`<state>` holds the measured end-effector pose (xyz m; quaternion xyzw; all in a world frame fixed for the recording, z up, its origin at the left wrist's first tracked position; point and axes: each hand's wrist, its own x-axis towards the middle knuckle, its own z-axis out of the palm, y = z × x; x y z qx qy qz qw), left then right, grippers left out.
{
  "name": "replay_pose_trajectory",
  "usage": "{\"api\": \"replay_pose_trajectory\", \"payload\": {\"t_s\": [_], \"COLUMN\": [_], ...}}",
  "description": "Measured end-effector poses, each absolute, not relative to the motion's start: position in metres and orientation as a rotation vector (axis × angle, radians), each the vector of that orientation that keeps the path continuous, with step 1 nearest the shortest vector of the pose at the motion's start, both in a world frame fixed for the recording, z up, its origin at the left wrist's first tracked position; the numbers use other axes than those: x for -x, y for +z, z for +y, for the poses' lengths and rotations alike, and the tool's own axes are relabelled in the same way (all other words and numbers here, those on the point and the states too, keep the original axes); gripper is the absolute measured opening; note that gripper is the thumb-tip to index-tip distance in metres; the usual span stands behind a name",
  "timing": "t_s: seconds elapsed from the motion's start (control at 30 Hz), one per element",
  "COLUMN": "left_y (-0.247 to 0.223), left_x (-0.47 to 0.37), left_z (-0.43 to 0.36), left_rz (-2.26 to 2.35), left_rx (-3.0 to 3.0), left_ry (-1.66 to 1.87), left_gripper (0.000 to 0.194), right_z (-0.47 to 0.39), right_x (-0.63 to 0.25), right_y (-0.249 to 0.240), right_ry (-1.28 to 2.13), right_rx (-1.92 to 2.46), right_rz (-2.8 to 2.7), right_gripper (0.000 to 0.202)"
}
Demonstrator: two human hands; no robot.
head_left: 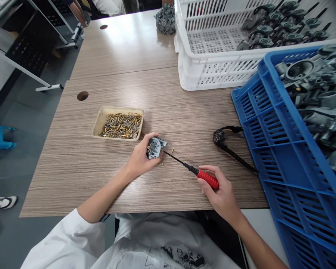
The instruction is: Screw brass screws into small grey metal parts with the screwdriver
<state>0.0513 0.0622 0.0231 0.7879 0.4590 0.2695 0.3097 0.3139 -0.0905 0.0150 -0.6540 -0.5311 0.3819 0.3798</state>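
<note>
Screwdriver [208,178] and grey metal part [155,148] are both in use above the tabletop [168,116], near its front edge. The left grip [140,158] is closed around the part, thumb below and fingers above, with the part's recessed face and small brass fittings turned up. The right grip [220,192] pinches the screwdriver's red handle between thumb and fingers. Its thin black shaft slants up and left, so that the tip sits at the part's lower right edge; whether it touches cannot be told.

One brass screw [172,150] lies just right of the part, and a second screw [162,162] is just below the left thumb. Farther left and back, a cream tray [96,125] holds a heap of brass and silvery screws [122,125]. To the right, a black watch [218,137] lies with its strap spread, one end reaching the blue crate [268,138], which is full of metal castings [329,99]. Behind the crate stands a white basket [207,73] with dark metal parts [287,28] at its right, and beside the basket is a tub of small grey pieces [165,18].
</note>
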Motion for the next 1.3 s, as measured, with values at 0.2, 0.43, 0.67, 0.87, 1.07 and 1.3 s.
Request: {"api": "replay_pose_trajectory", "payload": {"t_s": [0.2,0.43,0.67,0.87,1.07,1.3], "left_y": [0.0235,0.022,0.0235,0.0236,0.0247,0.0253], "left_x": [-0.0512,-0.0507,-0.0509,-0.0515,-0.0513,-0.0511], "left_z": [0.0616,0.0619,0.0617,0.0622,0.0617,0.061], "left_rz": [1.218,1.207,1.207,1.213,1.21,1.224], "left_rx": [-2.077,-2.105,-2.101,-2.094,-2.094,-2.083], "left_ry": [0.706,0.719,0.716,0.706,0.707,0.694], "left_gripper": [0.056,0.054,0.054,0.055,0.054,0.055], "right_z": [-0.0911,-0.0916,-0.0917,-0.0918,-0.0922,-0.0917], "right_x": [-0.3147,-0.3149,-0.3145,-0.3145,-0.3149,-0.3142], "right_y": [0.0146,0.0133,0.0143,0.0137,0.0135,0.0163], "right_ry": [0.978,0.987,0.985,0.971,0.981,1.005], "right_rx": [1.676,1.666,1.67,1.676,1.675,1.673], "right_rz": [-1.351,-1.342,-1.348,-1.346,-1.355,-1.328], "right_gripper": [0.027,0.028,0.027,0.027,0.027,0.028]}}
